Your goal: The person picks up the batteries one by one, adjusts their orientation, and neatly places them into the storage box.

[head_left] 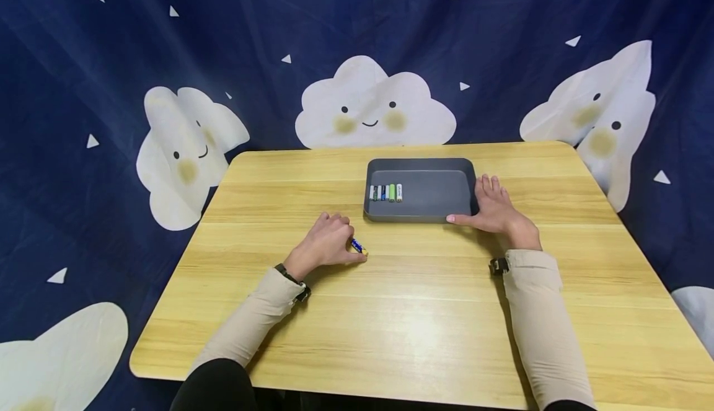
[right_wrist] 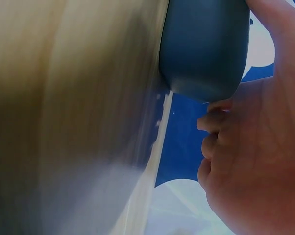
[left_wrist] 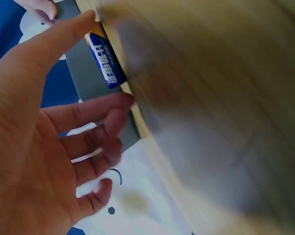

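On the table, a blue battery with a yellow end lies between the thumb and index finger of my left hand. The thumb tip is right at the yellow end; a small gap shows between the index fingertip and the blue end in the left wrist view. My right hand rests at the near right corner of a dark grey tray, thumb along the front rim and fingers straight beside the right wall. Inside the tray, several batteries stand side by side in a row along the left end, white, blue and green.
The light wooden table has its far edge close behind the tray. A dark blue curtain with white smiling clouds hangs around the table. Dark bands circle both wrists at the beige sleeves.
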`<move>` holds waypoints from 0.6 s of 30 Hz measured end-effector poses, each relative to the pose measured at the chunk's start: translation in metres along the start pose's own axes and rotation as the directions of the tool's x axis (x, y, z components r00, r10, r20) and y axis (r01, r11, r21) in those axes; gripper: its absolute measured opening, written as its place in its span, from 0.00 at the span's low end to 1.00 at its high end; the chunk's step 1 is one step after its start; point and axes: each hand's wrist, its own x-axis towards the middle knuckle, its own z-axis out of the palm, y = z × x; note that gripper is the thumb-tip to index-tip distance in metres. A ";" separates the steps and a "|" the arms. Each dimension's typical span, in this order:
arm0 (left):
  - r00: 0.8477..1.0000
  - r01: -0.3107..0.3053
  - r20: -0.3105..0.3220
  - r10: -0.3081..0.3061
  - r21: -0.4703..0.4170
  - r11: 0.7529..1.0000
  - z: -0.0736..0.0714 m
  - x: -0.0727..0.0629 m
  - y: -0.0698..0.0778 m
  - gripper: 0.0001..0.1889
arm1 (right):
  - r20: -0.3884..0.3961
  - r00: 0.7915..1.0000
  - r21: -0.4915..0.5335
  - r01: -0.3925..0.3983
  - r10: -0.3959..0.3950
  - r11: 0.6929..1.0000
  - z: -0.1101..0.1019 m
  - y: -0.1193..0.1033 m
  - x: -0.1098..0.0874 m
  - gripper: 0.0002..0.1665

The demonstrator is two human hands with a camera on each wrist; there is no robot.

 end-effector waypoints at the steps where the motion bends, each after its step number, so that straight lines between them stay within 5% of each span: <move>1: 1.000 0.006 0.000 -0.006 0.006 1.000 -0.001 0.000 0.001 0.32 | 0.000 1.000 0.002 0.000 0.000 1.000 0.000 0.000 0.000 0.81; 18: 0.999 0.049 -0.002 -0.049 0.033 0.998 0.002 0.003 0.012 0.31 | 0.006 1.000 0.025 -0.006 0.006 1.000 -0.001 -0.003 -0.001 0.80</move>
